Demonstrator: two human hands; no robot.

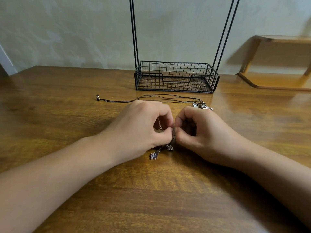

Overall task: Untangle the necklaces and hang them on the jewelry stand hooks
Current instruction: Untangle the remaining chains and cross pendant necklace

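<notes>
necklaces (168,98) tangled; left hand (143,125), right hand (200,132) pinching chain.

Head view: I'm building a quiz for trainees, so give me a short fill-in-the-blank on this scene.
1. Both hands, left hand and right hand, pinch a tangle of ____ between their fingertips.
2. The black wire basket at the stand's base holds ____.
3. The dark cords lie on the table between the hands and the ____.
4. The table is made of ____.

Missing words: chain; nothing; basket; wood
</notes>
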